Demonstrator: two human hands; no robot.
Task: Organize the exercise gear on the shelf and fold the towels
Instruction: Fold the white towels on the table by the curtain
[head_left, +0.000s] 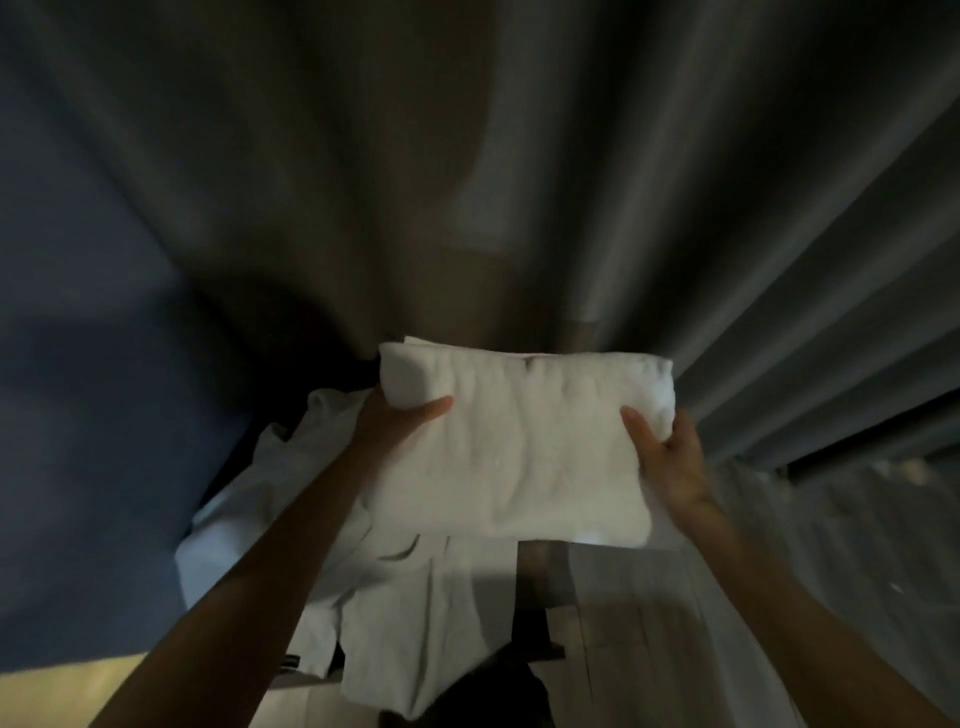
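A folded white towel (514, 447) is held up in the air at the middle of the view, a thick flat rectangle with its rounded fold along the far edge and a small dark mark near the top middle. The left hand (400, 421) grips its left edge, thumb lying across the top face and the other fingers hidden under the cloth. The right hand (670, 457) grips the right edge the same way, thumb pressed on top near the far corner, fingers curled round beneath. Both forearms reach up from the lower corners of the view. Just below and to the left of the towel lies a loose heap of white cloth (363, 571), rumpled and unfolded, spilling down over a pale surface. To its right is a light wooden surface (623, 639) with visible grain. Behind everything hang grey curtains (571, 156) in long folds, and a blue surface (78, 364) fills the left side; the whole background is blurred.
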